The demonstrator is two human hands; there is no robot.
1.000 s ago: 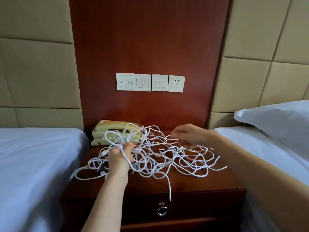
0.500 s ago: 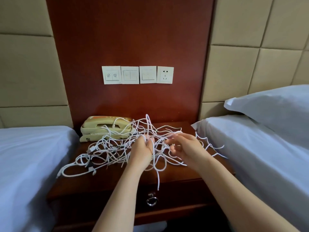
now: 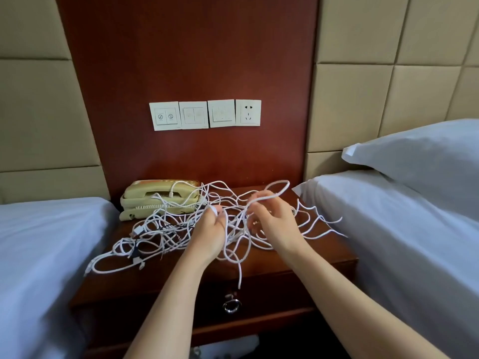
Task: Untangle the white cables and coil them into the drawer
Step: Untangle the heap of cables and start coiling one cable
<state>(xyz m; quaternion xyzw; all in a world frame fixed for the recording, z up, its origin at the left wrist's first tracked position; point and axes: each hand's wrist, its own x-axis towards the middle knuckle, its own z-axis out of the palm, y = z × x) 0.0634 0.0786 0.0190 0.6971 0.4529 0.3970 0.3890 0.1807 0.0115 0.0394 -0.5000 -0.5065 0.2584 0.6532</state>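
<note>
White cables (image 3: 160, 229): one tangled heap lying across the worktop (image 3: 305, 257), spreading from its left front corner to its right edge, some strands draping over the telephone (image 3: 153, 200) at the back left; one end hanging over the front edge, above the ring pull (image 3: 231, 305)
Left hand (image 3: 210, 233): curling round a bunch of strands mid-heap, gripping them
Right hand (image 3: 274, 224): pinching a raised loop between fingertips, holding it just above the heap
Drawer (image 3: 272, 296): sitting closed under the front edge
Left bed (image 3: 39, 242) and right bed (image 3: 401, 242): flanking the worktop; pillow (image 3: 414, 156) lying on the right bed
</note>
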